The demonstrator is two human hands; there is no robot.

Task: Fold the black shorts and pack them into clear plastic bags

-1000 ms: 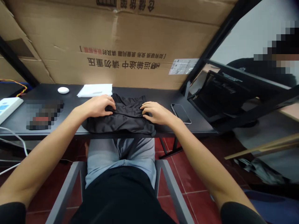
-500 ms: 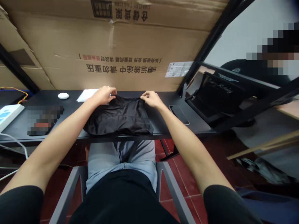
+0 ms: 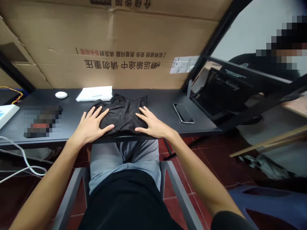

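A thin black garment (image 3: pixel 123 116) lies wrinkled on the dark tabletop, close to its front edge; its exact kind I cannot make out. My left hand (image 3: pixel 92 126) rests flat on its left side, fingers spread. On the right side my right hand (image 3: pixel 151 123) presses down the same way, fingers apart and palm low. Two corners of the fabric stick out at the far side, beyond both hands. Just behind the garment sits a stack of white paper or tissue (image 3: pixel 94 93).
A phone (image 3: pixel 183 113) lies right of the garment. At the left are a white oval object (image 3: pixel 61 95), a blurred-out dark item (image 3: pixel 43 121) and a white power strip (image 3: pixel 8 115). Cardboard (image 3: pixel 134 35) walls the back. Another person (image 3: pixel 275 64) sits beyond the right frame.
Both hands let go of the garment's far corners and came nearer to me, now spread flat on it. The fabric lies down, and the white stack behind shows more fully.
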